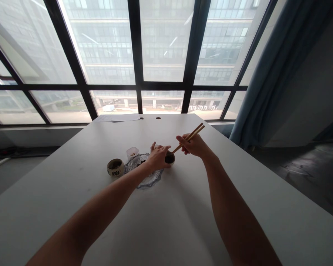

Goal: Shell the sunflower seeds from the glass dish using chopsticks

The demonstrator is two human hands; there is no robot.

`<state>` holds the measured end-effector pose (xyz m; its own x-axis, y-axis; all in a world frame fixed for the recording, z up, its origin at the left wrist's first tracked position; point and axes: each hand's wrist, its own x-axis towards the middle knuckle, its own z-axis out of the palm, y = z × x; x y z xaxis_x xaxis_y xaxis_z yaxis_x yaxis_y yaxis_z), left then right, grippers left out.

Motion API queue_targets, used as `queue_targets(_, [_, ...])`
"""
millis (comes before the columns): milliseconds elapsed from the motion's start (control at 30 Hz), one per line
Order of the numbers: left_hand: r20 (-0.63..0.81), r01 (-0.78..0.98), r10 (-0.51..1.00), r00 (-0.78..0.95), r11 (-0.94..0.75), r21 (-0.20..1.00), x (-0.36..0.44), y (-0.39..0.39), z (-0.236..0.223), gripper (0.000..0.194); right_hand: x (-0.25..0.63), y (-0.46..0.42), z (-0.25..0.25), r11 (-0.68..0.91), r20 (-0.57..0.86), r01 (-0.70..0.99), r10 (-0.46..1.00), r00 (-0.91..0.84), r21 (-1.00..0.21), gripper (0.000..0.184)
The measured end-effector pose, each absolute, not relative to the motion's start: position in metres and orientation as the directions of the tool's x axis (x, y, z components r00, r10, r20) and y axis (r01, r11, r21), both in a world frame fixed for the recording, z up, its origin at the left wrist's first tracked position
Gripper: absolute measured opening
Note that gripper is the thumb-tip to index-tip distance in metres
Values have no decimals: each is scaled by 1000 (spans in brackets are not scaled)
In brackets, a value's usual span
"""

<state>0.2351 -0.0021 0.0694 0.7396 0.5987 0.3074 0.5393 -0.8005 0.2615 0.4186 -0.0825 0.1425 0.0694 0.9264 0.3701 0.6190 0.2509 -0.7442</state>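
My right hand (193, 145) is closed around a pair of wooden chopsticks (192, 133), whose tips point down into a small dark-mouthed cup (170, 159). My left hand (158, 157) grips that cup from its left side, thumb and fingers at its rim. What lies inside the cup is too dark to make out. Under my left wrist sits a clear scalloped plate (150, 181), partly hidden, with some small dark pieces (141, 162) on it. Left of the plate stands another cup (115, 168), cream with dark written characters.
A small clear plastic container (132, 152) with something pale inside stands behind the plate. White paper sheets (118, 118) lie at the far edge of the white table (100, 221). Beyond are tall windows and a blue curtain (255, 99) at the right.
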Motion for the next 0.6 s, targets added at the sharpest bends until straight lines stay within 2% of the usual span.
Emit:
queue_targets(100, [312, 543, 600, 737, -800, 256, 235, -2, 69, 83, 421, -78, 136, 225, 337, 657, 940, 47, -720, 55])
queue_targets(267, [312, 547, 602, 735, -798, 253, 235, -1, 70, 79, 423, -76, 135, 178, 337, 614, 929, 153, -769, 59])
queue_targets(433, [288, 570, 625, 726, -781, 256, 237, 5, 70, 73, 419, -80, 143, 182, 451, 626, 840, 302, -758, 63])
queue_targets(600, [234, 538, 589, 774, -806, 247, 232, 10, 78, 72, 412, -84, 151, 276, 564, 598, 739, 368, -752, 62])
